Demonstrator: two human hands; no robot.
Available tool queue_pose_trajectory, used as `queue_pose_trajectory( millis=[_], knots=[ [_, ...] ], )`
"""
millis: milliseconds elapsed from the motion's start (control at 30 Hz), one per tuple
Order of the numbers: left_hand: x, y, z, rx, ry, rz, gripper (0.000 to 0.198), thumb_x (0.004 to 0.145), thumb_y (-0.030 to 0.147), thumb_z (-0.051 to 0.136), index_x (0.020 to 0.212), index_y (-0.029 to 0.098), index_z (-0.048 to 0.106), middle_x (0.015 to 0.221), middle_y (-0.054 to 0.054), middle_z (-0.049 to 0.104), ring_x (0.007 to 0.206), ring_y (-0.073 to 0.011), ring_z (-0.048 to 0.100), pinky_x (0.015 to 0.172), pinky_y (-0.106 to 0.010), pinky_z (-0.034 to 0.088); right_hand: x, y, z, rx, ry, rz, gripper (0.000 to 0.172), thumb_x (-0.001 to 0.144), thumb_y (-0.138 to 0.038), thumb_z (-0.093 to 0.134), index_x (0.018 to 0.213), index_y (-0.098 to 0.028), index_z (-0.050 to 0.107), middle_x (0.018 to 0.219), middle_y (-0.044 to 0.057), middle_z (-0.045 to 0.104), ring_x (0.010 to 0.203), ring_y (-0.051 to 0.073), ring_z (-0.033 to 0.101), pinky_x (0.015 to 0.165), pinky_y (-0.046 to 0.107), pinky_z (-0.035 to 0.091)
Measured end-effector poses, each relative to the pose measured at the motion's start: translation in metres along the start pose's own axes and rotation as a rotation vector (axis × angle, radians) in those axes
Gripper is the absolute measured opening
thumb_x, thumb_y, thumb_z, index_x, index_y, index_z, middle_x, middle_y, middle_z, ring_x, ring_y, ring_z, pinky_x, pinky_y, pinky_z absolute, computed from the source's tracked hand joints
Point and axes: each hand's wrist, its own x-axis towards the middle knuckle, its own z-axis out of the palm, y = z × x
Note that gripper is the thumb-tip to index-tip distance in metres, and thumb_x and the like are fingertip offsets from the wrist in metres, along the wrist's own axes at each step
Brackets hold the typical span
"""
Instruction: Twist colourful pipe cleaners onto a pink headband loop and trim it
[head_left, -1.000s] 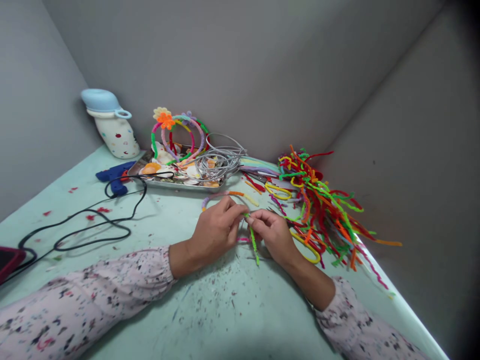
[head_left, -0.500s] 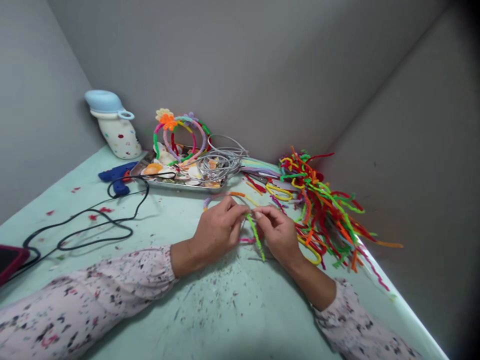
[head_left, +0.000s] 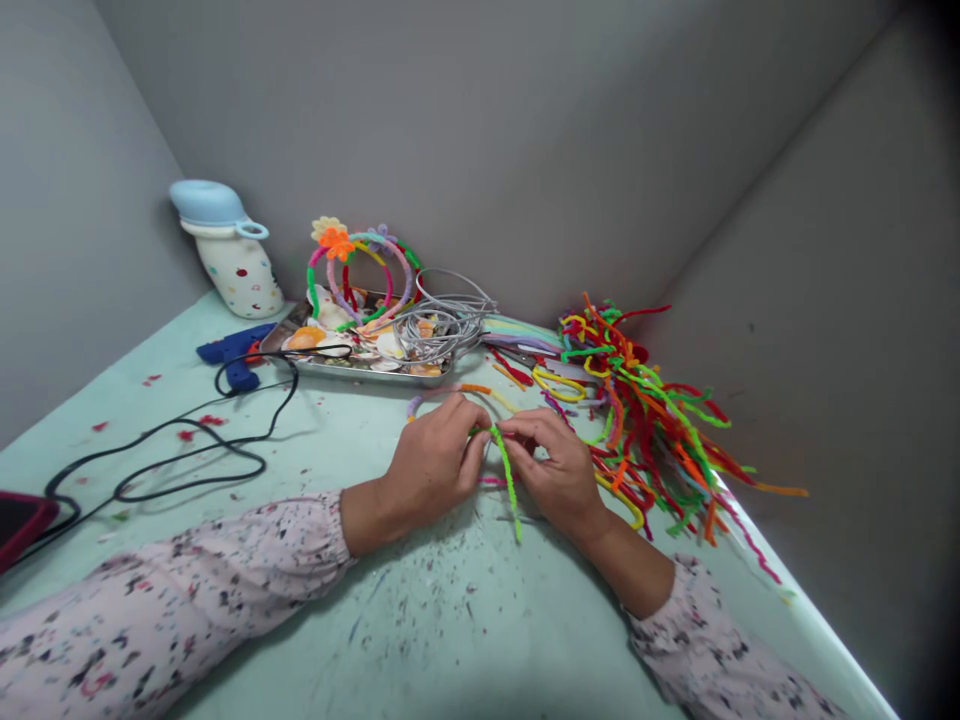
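Both hands meet at mid-table. My left hand [head_left: 439,455] pinches a bright green pipe cleaner [head_left: 511,490] near its upper part, and its free end hangs down between the hands. My right hand [head_left: 559,470] is closed close beside it, fingertips nearly touching the left ones; what these fingers hold is too small to make out. Behind the hands curves a multicoloured fuzzy band [head_left: 474,388], partly hidden by my left hand. A bit of pink shows below the fingers.
A metal tray [head_left: 360,374] holds flower headbands and coiled wire [head_left: 450,325]. Left of it are a blue glue gun [head_left: 236,350], a black cord [head_left: 262,440] and a bottle [head_left: 236,265]. Many pipe cleaners [head_left: 645,400] and scissors with yellow handles [head_left: 559,385] lie at the right.
The green pipe cleaner's hanging end reaches lower and slightly further left. My right hand's fingers have shifted a little left and curled differently.
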Motion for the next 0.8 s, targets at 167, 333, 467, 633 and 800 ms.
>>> queue_pose_trajectory(
  millis=[167,333,467,633,800],
  knots=[
    [-0.0002,-0.001,0.0015,0.01,0.0,0.001,0.006,0.088,0.016,0.047,0.091,0.018,0.052,0.086,-0.004,0.056,0.079,-0.0177,0.054,0.069,-0.03,0.042,-0.0003,0.0015,-0.0003,-0.009,0.004,0.003,0.014,0.087,-0.021,0.058,0.096,-0.024,0.068,0.09,0.004,0.065,0.08,0.017,0.061,0.072,0.031,0.05],
    [-0.0005,-0.002,0.0019,0.009,-0.014,0.0,0.006,0.087,0.015,0.047,0.09,0.017,0.053,0.086,-0.004,0.056,0.078,-0.0173,0.054,0.068,-0.029,0.041,-0.0009,0.0019,0.0007,-0.009,0.014,0.034,0.01,0.086,-0.021,0.06,0.092,-0.023,0.068,0.088,0.004,0.065,0.08,0.016,0.061,0.072,0.031,0.049],
    [-0.0003,-0.0017,0.0014,0.001,-0.019,0.006,0.007,0.088,0.015,0.046,0.091,0.017,0.053,0.086,-0.004,0.056,0.079,-0.017,0.054,0.069,-0.029,0.042,-0.0012,0.0023,0.0019,0.002,0.015,0.071,0.01,0.084,-0.019,0.061,0.09,-0.022,0.068,0.085,0.003,0.064,0.076,0.016,0.06,0.069,0.029,0.049],
    [-0.0002,-0.0015,0.0014,0.014,-0.028,0.013,0.007,0.089,0.016,0.046,0.09,0.018,0.053,0.086,-0.004,0.056,0.079,-0.0175,0.055,0.069,-0.029,0.042,-0.0014,0.0024,0.0026,0.048,0.011,0.138,0.008,0.083,-0.021,0.061,0.087,-0.022,0.069,0.082,0.002,0.063,0.072,0.015,0.059,0.065,0.028,0.048],
    [-0.0004,-0.001,0.0012,0.012,-0.027,0.02,0.008,0.089,0.016,0.046,0.091,0.018,0.053,0.087,-0.004,0.057,0.079,-0.0175,0.055,0.069,-0.029,0.043,-0.0014,0.0017,0.0034,0.124,0.013,0.212,0.006,0.082,-0.022,0.063,0.084,-0.021,0.068,0.08,0.002,0.063,0.071,0.015,0.059,0.066,0.028,0.048]
  ],
)
